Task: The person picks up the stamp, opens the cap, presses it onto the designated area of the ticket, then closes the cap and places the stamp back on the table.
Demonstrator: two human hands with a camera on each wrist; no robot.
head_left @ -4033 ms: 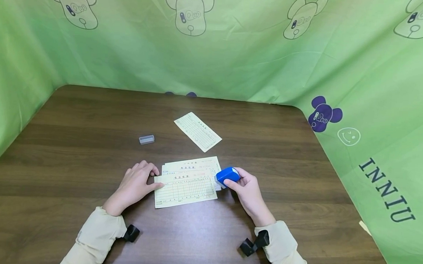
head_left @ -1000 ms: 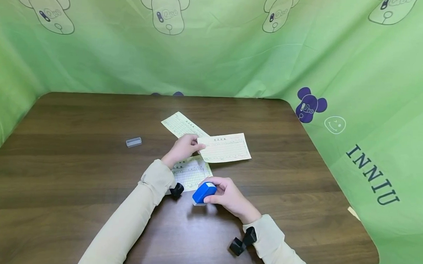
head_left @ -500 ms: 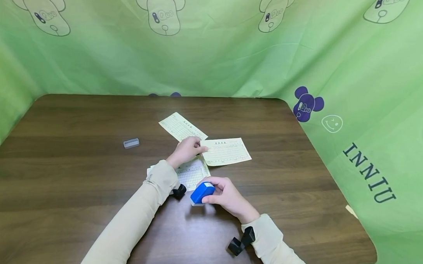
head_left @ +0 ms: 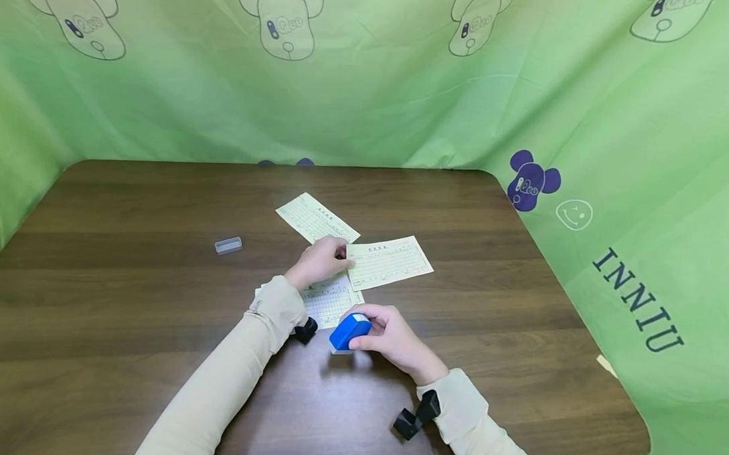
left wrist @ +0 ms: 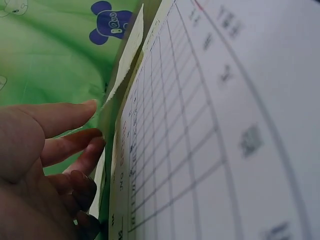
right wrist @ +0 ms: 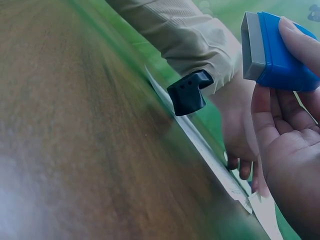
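My right hand (head_left: 391,339) holds a blue stamp (head_left: 349,331) with a grey base between thumb and fingers, above the table in front of the papers. In the right wrist view the stamp (right wrist: 285,52) shows its grey end facing left. My left hand (head_left: 321,261) is at the left edge of a printed paper slip (head_left: 390,260), the thumb touching or very near it. The left wrist view shows a gap between thumb and fingers. Under the left wrist lies another gridded slip (head_left: 332,303), partly hidden by the arm. A third slip (head_left: 316,217) lies behind the left hand.
A small clear plastic cap (head_left: 228,245) lies to the left on the brown wooden table (head_left: 127,299). A green printed cloth (head_left: 369,107) hangs around the table's back and sides. Black wrist cameras, such as the right one (head_left: 415,417), sit on both cuffs.
Since four seconds ago my left hand has moved the top slip off the pile, back and right. It has since lowered the slip and parted its fingers. The stamp has come left and nearer me.
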